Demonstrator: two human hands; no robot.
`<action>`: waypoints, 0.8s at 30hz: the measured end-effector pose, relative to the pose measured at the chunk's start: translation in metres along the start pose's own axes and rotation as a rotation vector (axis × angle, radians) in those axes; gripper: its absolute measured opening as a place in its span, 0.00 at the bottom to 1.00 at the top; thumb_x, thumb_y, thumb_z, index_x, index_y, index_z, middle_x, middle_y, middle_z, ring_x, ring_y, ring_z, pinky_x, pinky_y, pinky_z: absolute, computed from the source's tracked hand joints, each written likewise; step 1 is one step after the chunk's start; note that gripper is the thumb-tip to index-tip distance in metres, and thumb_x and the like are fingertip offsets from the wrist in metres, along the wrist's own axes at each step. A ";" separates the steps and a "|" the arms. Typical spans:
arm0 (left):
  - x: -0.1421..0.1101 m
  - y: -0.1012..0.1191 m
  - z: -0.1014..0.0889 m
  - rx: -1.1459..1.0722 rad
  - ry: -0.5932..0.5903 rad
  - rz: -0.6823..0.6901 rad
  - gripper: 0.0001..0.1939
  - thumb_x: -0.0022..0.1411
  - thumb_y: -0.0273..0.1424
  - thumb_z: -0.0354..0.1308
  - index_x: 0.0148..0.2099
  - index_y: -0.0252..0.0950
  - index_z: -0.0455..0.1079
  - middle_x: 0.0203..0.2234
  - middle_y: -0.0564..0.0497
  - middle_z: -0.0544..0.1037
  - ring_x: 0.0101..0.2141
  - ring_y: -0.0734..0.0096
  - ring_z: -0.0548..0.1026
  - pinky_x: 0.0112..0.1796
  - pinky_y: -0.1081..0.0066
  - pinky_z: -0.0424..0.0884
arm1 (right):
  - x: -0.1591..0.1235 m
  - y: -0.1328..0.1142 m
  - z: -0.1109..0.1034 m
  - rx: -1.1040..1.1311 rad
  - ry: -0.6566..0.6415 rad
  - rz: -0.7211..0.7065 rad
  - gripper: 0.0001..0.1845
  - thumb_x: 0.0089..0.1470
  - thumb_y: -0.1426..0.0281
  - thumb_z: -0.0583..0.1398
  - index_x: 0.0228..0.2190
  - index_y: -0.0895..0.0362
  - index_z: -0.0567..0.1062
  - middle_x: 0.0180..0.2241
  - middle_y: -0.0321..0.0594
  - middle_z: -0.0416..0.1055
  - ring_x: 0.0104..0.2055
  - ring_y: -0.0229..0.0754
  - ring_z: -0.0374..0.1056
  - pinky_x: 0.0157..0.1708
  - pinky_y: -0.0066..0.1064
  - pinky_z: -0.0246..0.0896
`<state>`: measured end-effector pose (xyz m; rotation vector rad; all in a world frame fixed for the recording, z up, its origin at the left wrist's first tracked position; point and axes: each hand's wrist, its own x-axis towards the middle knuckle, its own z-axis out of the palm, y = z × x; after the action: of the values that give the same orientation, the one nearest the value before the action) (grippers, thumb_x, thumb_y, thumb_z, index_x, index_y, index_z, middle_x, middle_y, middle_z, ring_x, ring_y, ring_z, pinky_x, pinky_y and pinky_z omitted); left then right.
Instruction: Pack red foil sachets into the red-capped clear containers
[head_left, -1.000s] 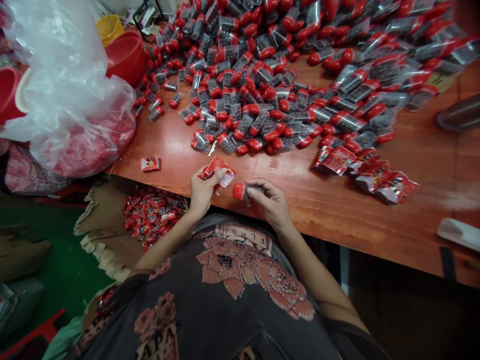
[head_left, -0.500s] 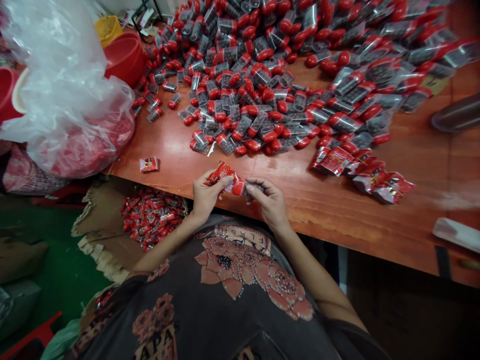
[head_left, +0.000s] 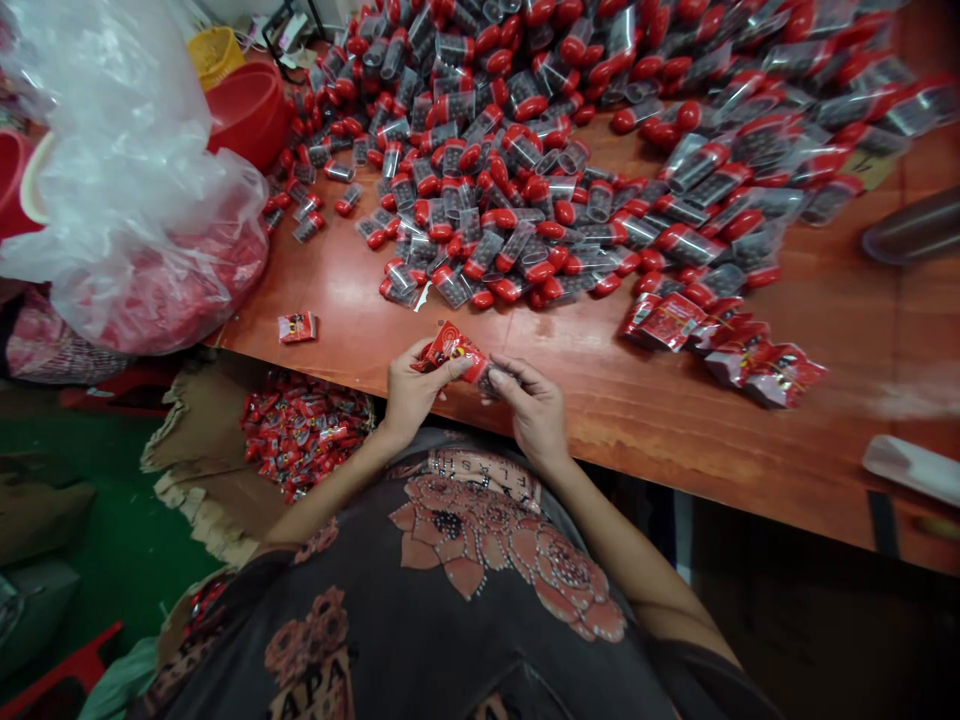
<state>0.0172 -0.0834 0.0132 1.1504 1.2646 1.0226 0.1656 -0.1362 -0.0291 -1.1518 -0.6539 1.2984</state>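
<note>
Forearms (head_left: 334, 495) slanting inward to front edge of table (head_left: 637, 400): left hand (head_left: 409, 398) gripping packet (head_left: 454, 346), shiny, red, printed; right hand (head_left: 536, 410) just beside, pinching small tube (head_left: 487, 384), darkish, mostly hidden, with end at packet, how deep not clear.

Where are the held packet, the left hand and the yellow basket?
Held packet (head_left: 451, 339): head view, on its red printed front.
Left hand (head_left: 409, 395): head view, on the middle of the hand.
Yellow basket (head_left: 217, 62): head view, on its side wall.
</note>
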 end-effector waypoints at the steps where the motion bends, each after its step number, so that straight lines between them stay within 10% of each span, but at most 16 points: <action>1: 0.001 0.000 0.000 -0.022 -0.009 -0.020 0.14 0.48 0.37 0.72 0.35 0.37 0.75 0.23 0.56 0.73 0.20 0.79 0.66 0.16 0.77 0.64 | 0.000 0.001 0.000 -0.005 -0.004 -0.005 0.15 0.52 0.64 0.67 0.43 0.45 0.81 0.40 0.35 0.76 0.33 0.37 0.73 0.34 0.36 0.77; 12: -0.006 -0.010 0.010 -0.166 -0.005 -0.163 0.14 0.45 0.35 0.73 0.31 0.35 0.75 0.23 0.54 0.75 0.20 0.79 0.67 0.18 0.77 0.62 | -0.006 0.005 0.006 -0.203 -0.018 -0.169 0.20 0.56 0.65 0.63 0.51 0.41 0.76 0.44 0.37 0.70 0.49 0.43 0.69 0.55 0.44 0.68; 24: -0.001 -0.004 0.007 -0.170 -0.117 -0.178 0.15 0.45 0.34 0.73 0.35 0.35 0.76 0.26 0.53 0.77 0.22 0.77 0.69 0.18 0.78 0.62 | -0.007 0.004 0.008 -0.152 -0.082 -0.124 0.19 0.55 0.63 0.63 0.49 0.45 0.74 0.45 0.38 0.70 0.45 0.43 0.72 0.47 0.42 0.74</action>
<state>0.0242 -0.0854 0.0092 0.9364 1.1420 0.8991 0.1552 -0.1412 -0.0281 -1.1662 -0.8835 1.2110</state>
